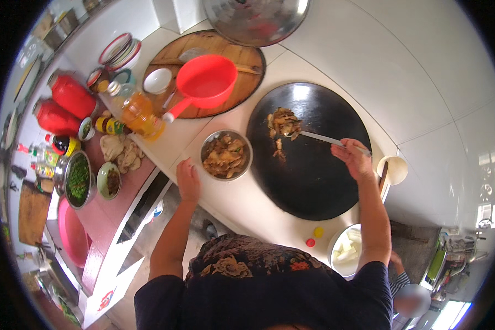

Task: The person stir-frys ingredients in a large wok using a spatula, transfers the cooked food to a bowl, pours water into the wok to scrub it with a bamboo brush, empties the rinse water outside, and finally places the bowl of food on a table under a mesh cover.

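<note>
My right hand (352, 159) grips the pale handle of a long metal cooking utensil (319, 137). Its head is partly hidden in a heap of browned, sliced food (284, 123) on the left side of a large black wok (317, 181). Smaller bits and an oily reddish smear trail below the heap. My left hand (187, 179) holds nothing visible and is by the counter's front edge. Just right of it stands a steel bowl (203, 171) filled with similar browned food (226, 157).
Behind the bowl, a red plastic dipper (206, 82) rests on a round wooden board (247, 88), near an oil bottle (142, 117). A metal lid (258, 20) leans at the back. A bowl of pale cut pieces (346, 249) stands front right. Another person (400, 280) is at lower right.
</note>
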